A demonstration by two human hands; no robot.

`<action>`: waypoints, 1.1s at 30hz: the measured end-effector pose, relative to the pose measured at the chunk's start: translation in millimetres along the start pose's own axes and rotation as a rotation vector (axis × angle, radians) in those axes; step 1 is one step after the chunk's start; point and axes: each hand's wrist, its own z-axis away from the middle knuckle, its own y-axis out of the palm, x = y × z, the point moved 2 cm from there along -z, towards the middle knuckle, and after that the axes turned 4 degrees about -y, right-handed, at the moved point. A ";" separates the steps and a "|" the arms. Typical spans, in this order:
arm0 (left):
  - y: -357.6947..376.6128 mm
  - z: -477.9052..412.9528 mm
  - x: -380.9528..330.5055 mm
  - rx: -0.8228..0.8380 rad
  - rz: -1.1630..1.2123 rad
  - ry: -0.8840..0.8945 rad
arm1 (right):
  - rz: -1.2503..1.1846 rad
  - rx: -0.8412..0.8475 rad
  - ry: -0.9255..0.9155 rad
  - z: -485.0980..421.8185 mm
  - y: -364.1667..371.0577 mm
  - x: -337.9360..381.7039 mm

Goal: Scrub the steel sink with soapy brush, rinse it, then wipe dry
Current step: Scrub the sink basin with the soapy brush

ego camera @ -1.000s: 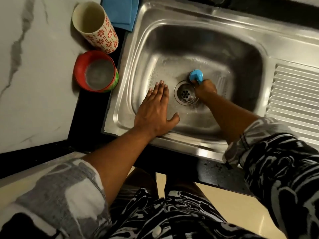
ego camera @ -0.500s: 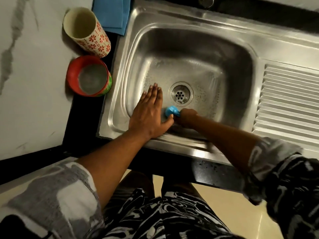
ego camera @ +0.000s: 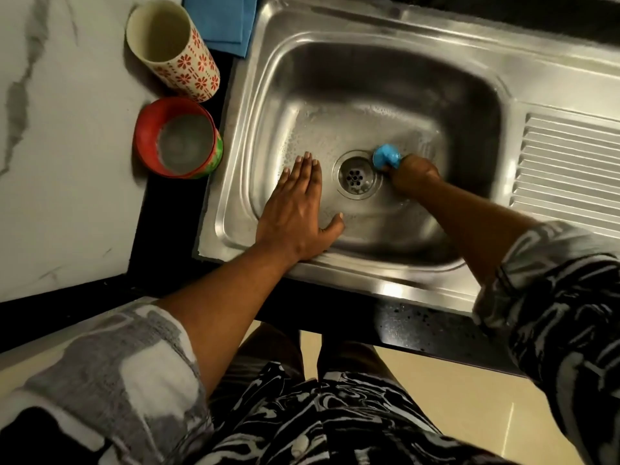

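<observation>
The steel sink [ego camera: 379, 31] fills the upper middle of the head view, its basin floor wet with soap film around the round drain [ego camera: 356, 175]. My right hand [ego camera: 413, 172] is down in the basin, just right of the drain, closed around a blue brush [ego camera: 386, 157] whose handle end sticks out toward the drain. The bristles are hidden under the hand. My left hand [ego camera: 297, 209] lies flat with fingers spread on the basin's near left wall, holding nothing.
A ribbed draining board [ego camera: 570, 169] adjoins the basin on the right. On the marble counter to the left stand a red bowl [ego camera: 177, 142] and a flower-patterned cup [ego camera: 172, 48]. A folded blue cloth [ego camera: 221, 20] lies behind them.
My right hand has carried the brush from the basin's near wall beside my left thumb back up to the right of the drain. My left hand stays planted.
</observation>
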 end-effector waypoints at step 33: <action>1.1 -1.2 -0.4 0.001 0.002 -0.006 | 0.155 0.247 -0.212 52.5 67.9 76.2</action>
